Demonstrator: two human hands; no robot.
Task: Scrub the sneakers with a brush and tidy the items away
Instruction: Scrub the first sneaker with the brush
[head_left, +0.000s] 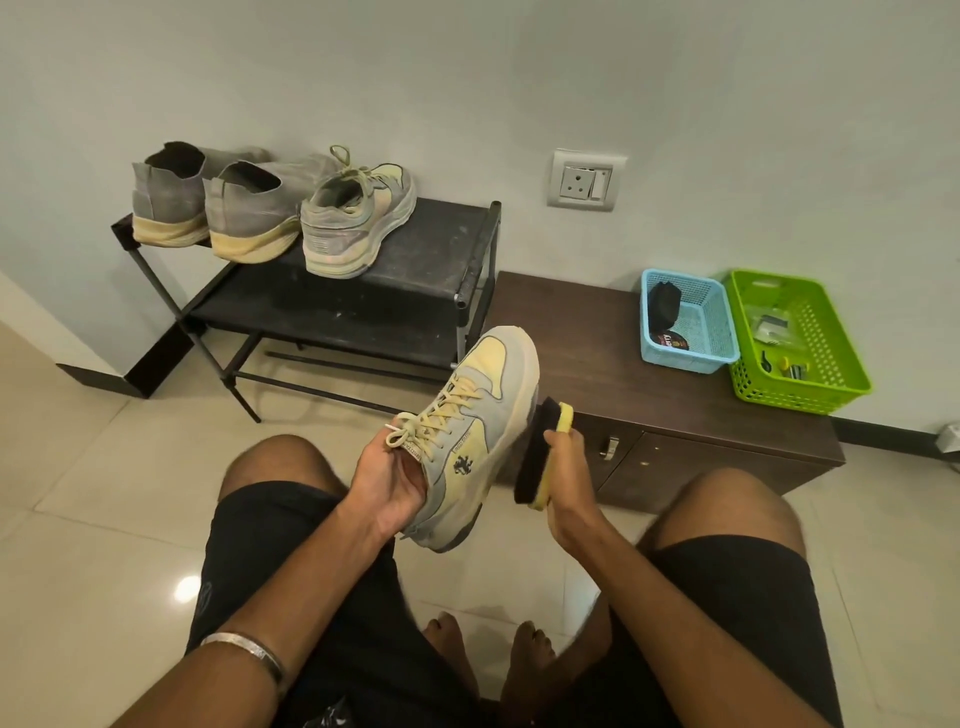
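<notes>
While the left hand (387, 480) grips a yellow-grey sneaker (470, 441), the right hand (566, 467) holds the brush (540, 452) against its side; scrubbing is underway, probably strokes along the sole next.

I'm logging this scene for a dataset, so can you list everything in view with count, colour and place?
held sneaker: 1, yellow and grey, in left hand
brush: 1, yellow back, black bristles, at sneaker's side
matching sneaker: 1, yellow-grey, rack top
grey shoes: 2, grey, rack top left
shoe rack: 1, black, by wall
cabinet: 1, dark brown, low
blue basket: 1, on cabinet
green basket: 1, beside blue
wall socket: 1, white
left hand: grips sneaker
right hand: grips brush
</notes>
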